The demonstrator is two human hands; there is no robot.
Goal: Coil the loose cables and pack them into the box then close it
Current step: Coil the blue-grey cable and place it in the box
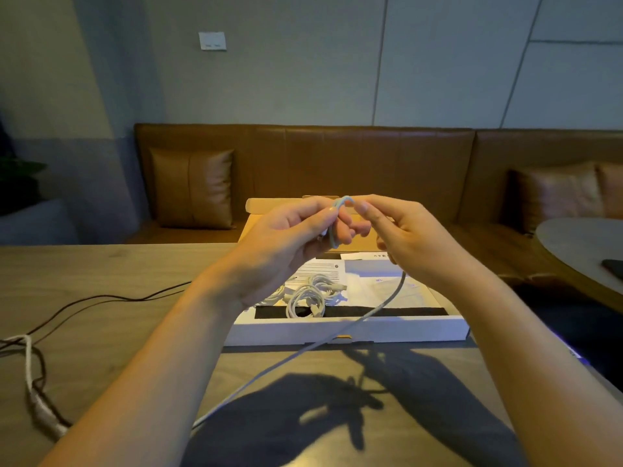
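My left hand [296, 237] is raised above the open white box [347, 328] and grips a small loop of a white cable [337, 338]. My right hand [401, 235] pinches the same cable at the top of the loop. The cable's loose length hangs from my right hand, crosses the box's front wall and trails over the table toward me. Coiled white cables [308, 296] lie inside the box on papers. The brown lid [286, 205] stands up behind my hands.
Dark cables [101, 299] and a white braided cable [28, 369] lie on the wooden table at the left. A brown sofa with cushions [192, 188] runs behind. A round table [580, 244] with a dark phone [613, 267] stands at the right.
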